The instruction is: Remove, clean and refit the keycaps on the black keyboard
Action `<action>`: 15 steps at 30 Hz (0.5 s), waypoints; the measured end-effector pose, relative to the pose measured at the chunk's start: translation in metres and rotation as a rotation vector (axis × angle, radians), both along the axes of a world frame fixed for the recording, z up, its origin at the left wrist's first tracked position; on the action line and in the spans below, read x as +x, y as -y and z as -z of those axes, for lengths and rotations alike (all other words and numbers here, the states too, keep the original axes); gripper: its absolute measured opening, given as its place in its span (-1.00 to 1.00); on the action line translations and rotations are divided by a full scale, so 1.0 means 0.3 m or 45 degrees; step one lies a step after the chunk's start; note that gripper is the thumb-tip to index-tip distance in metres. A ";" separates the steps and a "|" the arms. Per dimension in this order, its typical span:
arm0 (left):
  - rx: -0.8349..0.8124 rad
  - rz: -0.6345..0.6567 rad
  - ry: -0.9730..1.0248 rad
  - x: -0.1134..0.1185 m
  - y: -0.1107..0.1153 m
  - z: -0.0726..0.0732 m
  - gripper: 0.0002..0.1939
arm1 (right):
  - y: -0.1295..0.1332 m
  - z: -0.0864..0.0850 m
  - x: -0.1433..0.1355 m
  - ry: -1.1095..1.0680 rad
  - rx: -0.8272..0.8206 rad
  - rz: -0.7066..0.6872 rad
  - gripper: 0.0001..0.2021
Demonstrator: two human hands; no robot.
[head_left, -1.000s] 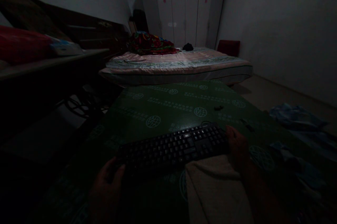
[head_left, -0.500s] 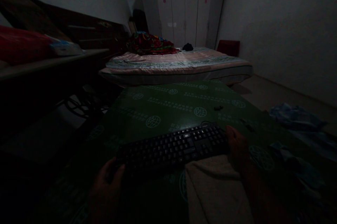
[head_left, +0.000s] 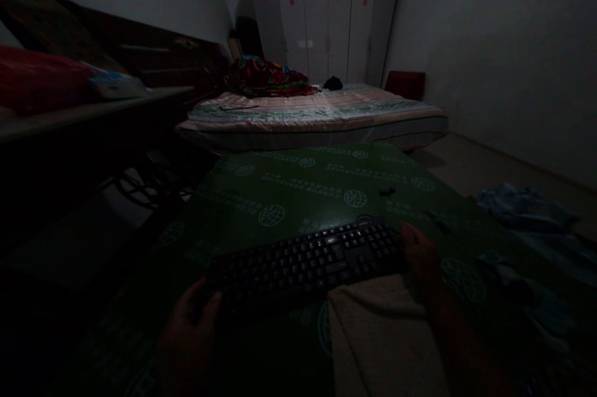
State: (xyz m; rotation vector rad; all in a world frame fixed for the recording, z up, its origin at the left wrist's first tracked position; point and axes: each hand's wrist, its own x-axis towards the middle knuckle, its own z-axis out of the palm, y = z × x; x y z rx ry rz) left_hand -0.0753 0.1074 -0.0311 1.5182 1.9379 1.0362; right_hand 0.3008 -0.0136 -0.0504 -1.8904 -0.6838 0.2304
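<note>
A black keyboard point(head_left: 303, 263) lies at a slant over the green table point(head_left: 298, 204), its right end farther from me. My left hand point(head_left: 191, 322) is closed around its near left corner, thumb on the front edge. At the other end, my right hand point(head_left: 422, 257) grips the right side, fingers partly hidden in the dark. Whether the keyboard rests flat or is lifted slightly, I cannot tell. A beige folded cloth point(head_left: 382, 335) is under my right wrist, just in front of the keyboard. Part of a thin cable point(head_left: 368, 218) curls behind the keyboard.
Small dark objects point(head_left: 387, 191) lie farther back on the table, with another dark piece point(head_left: 437, 221) to the right. Blue-white cloth point(head_left: 527, 207) is bunched at right. Beyond stands a bed point(head_left: 326, 117) with a red blanket point(head_left: 265, 78). A shelf point(head_left: 153, 98) is at left.
</note>
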 end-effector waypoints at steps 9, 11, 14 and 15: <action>-0.005 0.029 0.003 -0.014 -0.008 0.017 -0.34 | 0.001 -0.007 -0.004 -0.037 -0.033 0.008 -0.42; -0.011 0.040 -0.002 -0.009 -0.005 0.006 -0.35 | 0.000 -0.006 -0.004 -0.037 -0.035 0.004 -0.42; -0.036 0.033 -0.036 0.002 0.005 -0.015 -0.35 | -0.001 0.000 0.000 -0.042 -0.035 0.009 -0.42; -0.044 0.028 -0.036 0.005 0.007 -0.020 -0.34 | -0.002 0.003 0.001 -0.048 -0.030 0.017 -0.42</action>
